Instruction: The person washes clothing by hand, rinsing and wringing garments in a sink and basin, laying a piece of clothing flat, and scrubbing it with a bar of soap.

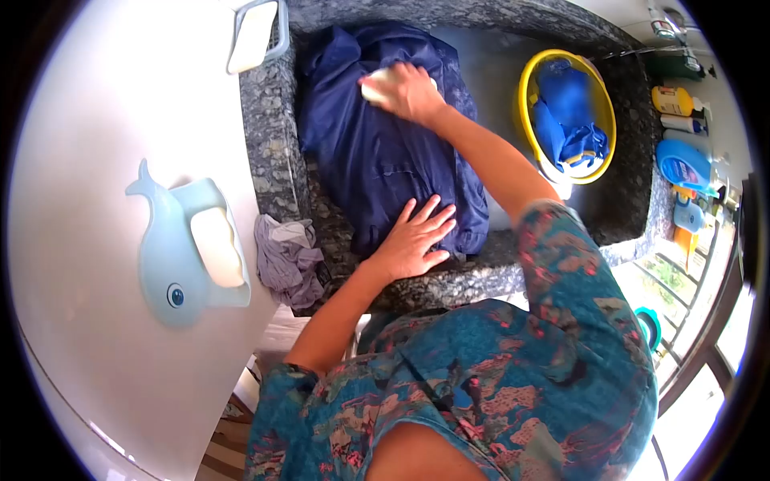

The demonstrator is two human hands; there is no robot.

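Dark navy wet cloth [353, 136], perhaps a garment, lies spread over the stone ledge of the sink. My right hand [409, 94] is closed around a pale bar of soap [373, 86] and presses it on the upper part of the cloth. Part of the bar is hidden under my fingers. Near the front edge, my left hand [413, 240] lies flat on the cloth with its fingers spread, holding nothing.
At right in the sink [489, 56] stands a yellow-rimmed tub [523, 112] with blue cloth [565, 100]. A crumpled grey cloth [287, 260], a whale-shaped holder [164, 248] and a soap dish [282, 32] are on the left. Bottles [682, 167] line the right ledge.
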